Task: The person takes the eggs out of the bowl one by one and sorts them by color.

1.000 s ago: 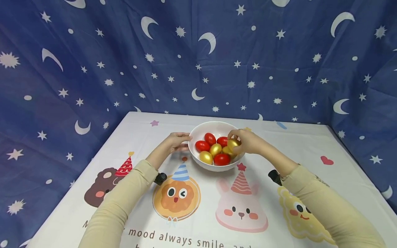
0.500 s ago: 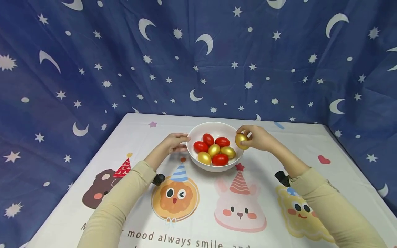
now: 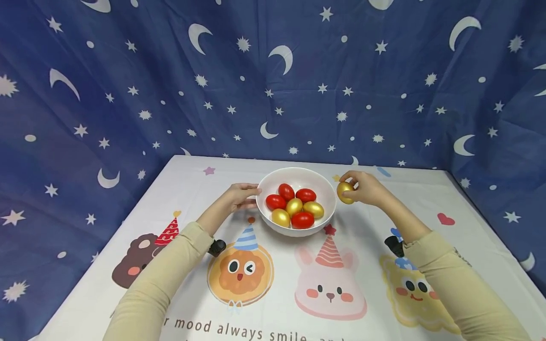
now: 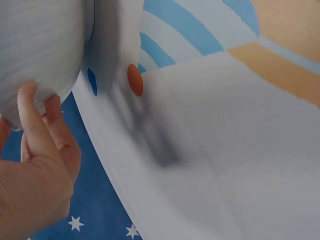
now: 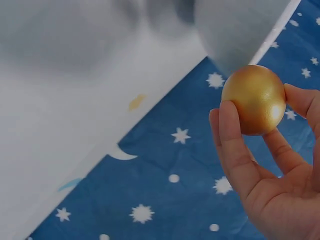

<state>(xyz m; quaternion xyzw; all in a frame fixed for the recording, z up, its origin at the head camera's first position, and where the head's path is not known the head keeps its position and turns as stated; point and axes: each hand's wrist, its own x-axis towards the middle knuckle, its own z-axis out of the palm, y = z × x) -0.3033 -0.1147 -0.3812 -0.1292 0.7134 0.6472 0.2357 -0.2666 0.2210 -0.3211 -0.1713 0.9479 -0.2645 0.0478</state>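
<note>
In the head view a white bowl stands on the table, holding several red eggs and three golden eggs. My left hand grips the bowl's left side, thumb by the rim and other fingers lower. The left wrist view has those fingers against the bowl's outer wall. Just right of the bowl, my right hand pinches another golden egg above the table. In the right wrist view that egg sits between thumb and fingertips.
A white cloth with cartoon prints covers the table. Dark blue fabric with moons and stars hangs behind its far edge and along the sides. Black wrist devices sit beneath both forearms.
My right hand has lifted the golden egg out of the bowl and carried it right, past the rim. The left hand keeps its hold on the bowl.
</note>
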